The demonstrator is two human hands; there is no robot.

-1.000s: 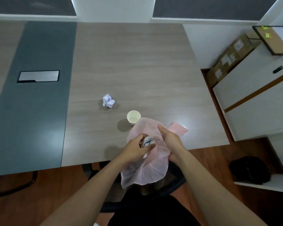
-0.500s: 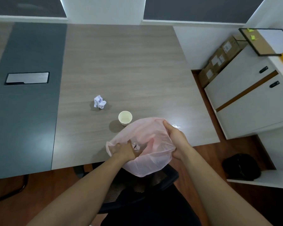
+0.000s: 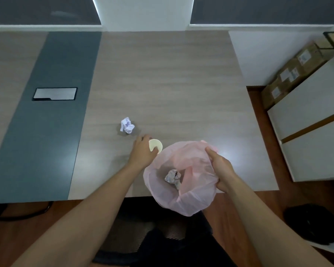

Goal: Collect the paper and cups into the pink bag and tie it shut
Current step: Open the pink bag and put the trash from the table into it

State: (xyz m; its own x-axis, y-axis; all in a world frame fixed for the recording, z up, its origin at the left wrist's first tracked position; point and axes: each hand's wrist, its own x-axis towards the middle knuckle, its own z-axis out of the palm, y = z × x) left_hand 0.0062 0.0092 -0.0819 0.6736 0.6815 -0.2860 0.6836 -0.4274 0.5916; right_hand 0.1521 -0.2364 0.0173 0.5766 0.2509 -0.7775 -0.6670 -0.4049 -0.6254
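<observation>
A thin pink bag [image 3: 187, 197] hangs open over the table's near edge, and a crumpled paper ball [image 3: 173, 177] lies inside it. My right hand [image 3: 219, 167] grips the bag's right rim and holds the mouth open. My left hand [image 3: 144, 152] is wrapped around a small white paper cup [image 3: 155, 145] that stands on the table just left of the bag. A second crumpled paper ball [image 3: 127, 128] lies on the table farther left, apart from both hands.
The wooden table [image 3: 162, 83] has a grey strip with a metal cable hatch [image 3: 54, 94] at the left. White cabinets [image 3: 312, 135] and cardboard boxes [image 3: 291, 74] stand to the right. A black chair [image 3: 162, 237] is below, and a black bag [image 3: 312, 224] lies on the floor.
My left hand let go of the bag's left rim and reached up to the cup, closing around it. The paper ball dropped deeper into the bag. My right hand kept its hold.
</observation>
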